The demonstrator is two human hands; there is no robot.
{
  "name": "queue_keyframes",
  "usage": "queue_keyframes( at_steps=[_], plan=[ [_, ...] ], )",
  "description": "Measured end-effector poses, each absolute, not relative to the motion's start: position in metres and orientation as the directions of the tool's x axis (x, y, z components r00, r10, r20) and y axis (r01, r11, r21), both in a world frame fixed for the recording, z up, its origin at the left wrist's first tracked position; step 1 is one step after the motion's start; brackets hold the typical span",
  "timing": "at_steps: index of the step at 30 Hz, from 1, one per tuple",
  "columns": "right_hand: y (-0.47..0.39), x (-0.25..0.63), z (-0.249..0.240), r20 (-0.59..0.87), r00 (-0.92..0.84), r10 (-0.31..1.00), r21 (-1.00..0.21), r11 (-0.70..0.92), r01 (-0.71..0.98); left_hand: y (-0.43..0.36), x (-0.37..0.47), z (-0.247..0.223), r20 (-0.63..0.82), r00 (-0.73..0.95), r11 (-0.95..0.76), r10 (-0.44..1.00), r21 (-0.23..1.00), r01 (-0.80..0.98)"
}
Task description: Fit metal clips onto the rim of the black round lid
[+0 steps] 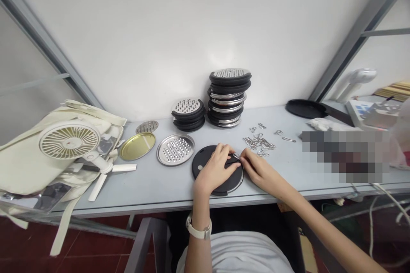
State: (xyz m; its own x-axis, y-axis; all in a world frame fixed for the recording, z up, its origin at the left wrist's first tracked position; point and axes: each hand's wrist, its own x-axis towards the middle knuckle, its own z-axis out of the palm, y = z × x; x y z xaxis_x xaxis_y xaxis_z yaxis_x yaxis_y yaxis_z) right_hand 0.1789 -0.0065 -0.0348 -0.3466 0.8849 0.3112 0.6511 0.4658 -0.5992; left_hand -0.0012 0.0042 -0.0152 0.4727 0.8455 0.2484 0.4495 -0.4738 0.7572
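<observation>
A round black disc [202,163] with a silvery rim showing at its lower right lies flat near the table's front edge. My left hand [215,167] rests over it, fingers curled and pressing on its top, the thumb reaching to the right edge. At that edge, my right hand [253,165] pinches a small metal wire clip [236,155] against the disc; the fingers partly hide it. Beyond my right hand lies a loose heap of similar wire clips [258,141]. Left of the disc is a round metal grater plate [176,149].
Behind stand a tall stack of black and silver grater discs [229,98] and a shorter stack [188,115]. Further left are a gold-coloured round plate [137,146], a perforated disc [147,126], a small fan [70,140] and a cream bag [19,158]. A black pan [306,108] lies back right.
</observation>
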Motion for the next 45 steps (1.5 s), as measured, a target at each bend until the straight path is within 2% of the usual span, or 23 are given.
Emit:
queue_keyframes(
  at_steps=[13, 27, 34, 45],
  plan=[
    [-0.0028, 0.1803, -0.0380, 0.260, -0.402, 0.878, -0.539, 0.477, 0.694, 0.0056, -0.0021, -0.0138, 0.260, 0.490, -0.509, 0.832, 0.709, 0.489],
    [-0.0031, 0.1831, -0.0338, 0.245, -0.377, 0.893, -0.677, 0.436, 0.593, 0.0063, -0.0023, -0.0143, 0.260, 0.499, -0.513, 0.827, 0.714, 0.477],
    [-0.0029, 0.1850, -0.0348, 0.217, -0.374, 0.902, -0.682, 0.414, 0.603, 0.0063, -0.0020, -0.0148, 0.256, 0.499, -0.512, 0.828, 0.707, 0.488],
    [-0.0028, 0.1841, -0.0356, 0.265, -0.355, 0.897, -0.657, 0.437, 0.614, 0.0077, -0.0016, -0.0155, 0.265, 0.507, -0.525, 0.820, 0.701, 0.483]
  ],
)
